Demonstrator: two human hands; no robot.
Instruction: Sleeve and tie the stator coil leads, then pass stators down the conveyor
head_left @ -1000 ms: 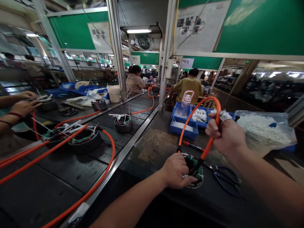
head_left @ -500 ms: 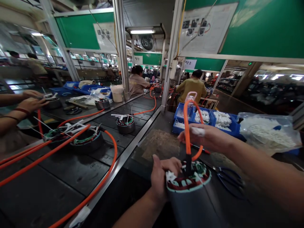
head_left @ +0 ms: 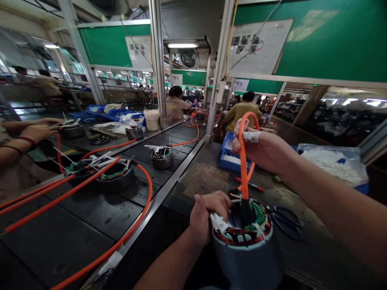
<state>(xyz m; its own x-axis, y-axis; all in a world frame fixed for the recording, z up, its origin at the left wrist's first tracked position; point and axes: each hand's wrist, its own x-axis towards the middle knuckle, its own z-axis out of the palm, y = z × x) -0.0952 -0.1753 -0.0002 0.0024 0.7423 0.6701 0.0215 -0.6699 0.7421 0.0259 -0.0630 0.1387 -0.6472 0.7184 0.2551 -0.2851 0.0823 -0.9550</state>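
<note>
A grey motor stator with copper windings and a green circuit board in its top stands tilted in front of me. My left hand is closed on its left rim, fingers curled over the edge, beside a white wad of sleeving or ties. From inside the stator an orange cable rises through a black sleeve and loops over. The upper part of that loop is in the grip of my right hand, which has white tape on a finger. The cable hides some of the right fingertips.
Blue-handled pliers and a red pen lie on the bench right of the stator. Blue bins and a bag of white pieces stand behind. Left, a conveyor carries stators with orange cables; a co-worker's hands work beyond.
My right hand has risen with the orange cable, and the loop stands higher. The stator's top has tipped more into view, with my left hand still on its rim.
</note>
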